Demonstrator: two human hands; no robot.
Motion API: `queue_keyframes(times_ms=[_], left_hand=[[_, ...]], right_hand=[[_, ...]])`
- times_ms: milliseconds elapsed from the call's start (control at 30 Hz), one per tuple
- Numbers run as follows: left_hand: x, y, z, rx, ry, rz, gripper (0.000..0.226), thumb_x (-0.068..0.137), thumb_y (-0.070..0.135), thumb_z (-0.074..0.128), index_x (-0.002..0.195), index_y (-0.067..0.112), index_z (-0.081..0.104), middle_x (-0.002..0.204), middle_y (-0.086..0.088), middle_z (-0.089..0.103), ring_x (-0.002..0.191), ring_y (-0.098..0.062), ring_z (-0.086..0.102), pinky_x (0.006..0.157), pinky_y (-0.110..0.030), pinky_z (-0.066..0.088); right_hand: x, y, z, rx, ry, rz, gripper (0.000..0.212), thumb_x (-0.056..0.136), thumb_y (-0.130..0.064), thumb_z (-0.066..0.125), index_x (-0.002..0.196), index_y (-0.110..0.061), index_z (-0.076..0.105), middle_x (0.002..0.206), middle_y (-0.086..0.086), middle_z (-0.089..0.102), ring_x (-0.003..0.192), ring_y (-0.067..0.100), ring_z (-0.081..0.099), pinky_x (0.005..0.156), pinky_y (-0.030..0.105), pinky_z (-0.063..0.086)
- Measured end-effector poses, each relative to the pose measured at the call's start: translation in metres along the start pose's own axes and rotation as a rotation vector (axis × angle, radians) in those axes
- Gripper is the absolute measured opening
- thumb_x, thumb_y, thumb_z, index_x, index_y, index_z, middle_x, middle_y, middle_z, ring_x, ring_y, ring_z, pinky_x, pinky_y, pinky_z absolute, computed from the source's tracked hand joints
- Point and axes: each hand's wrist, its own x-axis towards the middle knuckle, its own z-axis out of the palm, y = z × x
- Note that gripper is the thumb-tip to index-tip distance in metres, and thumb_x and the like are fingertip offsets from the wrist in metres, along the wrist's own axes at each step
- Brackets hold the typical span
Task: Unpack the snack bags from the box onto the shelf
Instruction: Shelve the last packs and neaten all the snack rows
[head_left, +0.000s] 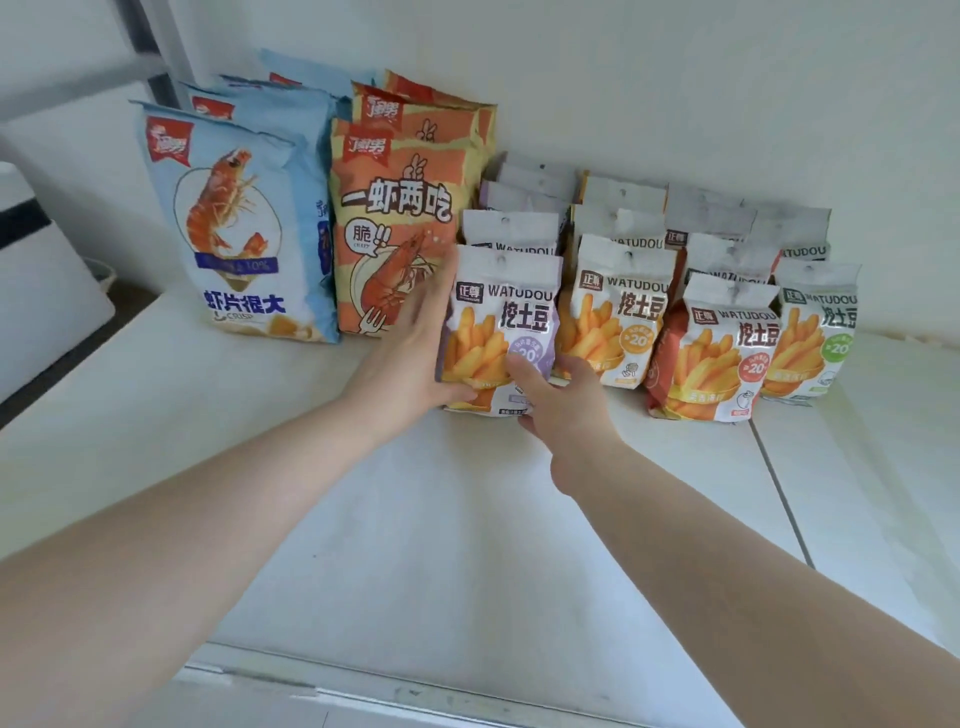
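Left hand flat against left side of purple fries bag, right hand pinching its lower corner. Bag upright on shelf, nearest in row. Risk: uneven release topples it forward.

snack bags: glossy plastic film | shelf: smooth matt white

left hand: fingers straight on snack bag | right hand: pinches it | arms outstretched

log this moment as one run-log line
item: purple fries bag upright on shelf | left hand: flat against bag's side | right hand: pinches lower corner
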Motion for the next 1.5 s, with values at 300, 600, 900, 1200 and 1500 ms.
queue_keyframes(times_ms=[300,600,900,1200,1500], left_hand=[[-0.010,-0.006,0.008,0.164,0.178,0.169,0.136,0.059,0.043,0.088,0.154,0.021,-0.007,0.162,-0.009,-0.008,0.149,-0.028,0.011,0.110,-0.039,0.033],[-0.013,0.006,0.052,-0.102,0.331,0.039,0.136,0.061,0.043,0.084,0.152,0.025,-0.015,0.162,-0.003,-0.011,0.147,-0.020,0.016,0.098,-0.033,0.046],[-0.015,-0.005,0.043,-0.162,0.310,0.102,0.110,0.080,0.062,0.061,0.153,0.025,-0.014,0.161,-0.002,-0.013,0.149,-0.013,-0.004,0.118,-0.037,0.026],[0.014,-0.078,0.002,0.333,0.456,0.042,0.085,0.090,0.034,0.056,0.155,0.018,0.004,0.162,-0.013,-0.001,0.149,-0.028,0.002,0.117,-0.039,0.014],[0.039,-0.099,0.009,0.511,0.500,0.044,0.093,0.084,0.018,0.071,0.155,0.017,0.012,0.160,-0.020,0.004,0.148,-0.033,0.013,0.111,-0.039,0.029]], right_hand=[[-0.018,-0.020,-0.018,-0.306,0.156,-0.246,0.059,0.085,-0.050,0.068,0.133,-0.023,0.046,0.122,0.000,0.055,0.112,0.023,0.055,0.099,0.043,0.048],[0.099,-0.161,0.045,-1.524,-0.128,-0.805,0.070,0.100,-0.058,0.031,0.157,-0.024,0.008,0.164,0.008,0.014,0.151,0.030,0.009,0.122,0.050,0.011],[0.102,-0.168,0.052,-1.417,-0.147,-0.845,0.077,0.096,-0.056,0.041,0.156,-0.014,0.015,0.161,0.008,0.024,0.148,0.027,0.022,0.118,0.046,0.023],[0.126,-0.199,0.139,-1.607,-0.213,-1.078,0.089,0.088,-0.071,0.042,0.157,-0.030,0.004,0.165,0.009,0.000,0.151,0.035,0.002,0.120,0.057,0.011],[0.137,-0.188,0.124,-1.627,-0.099,-1.280,0.077,0.092,-0.072,0.027,0.154,-0.027,0.020,0.157,0.013,0.026,0.140,0.040,0.032,0.114,0.055,0.026]])
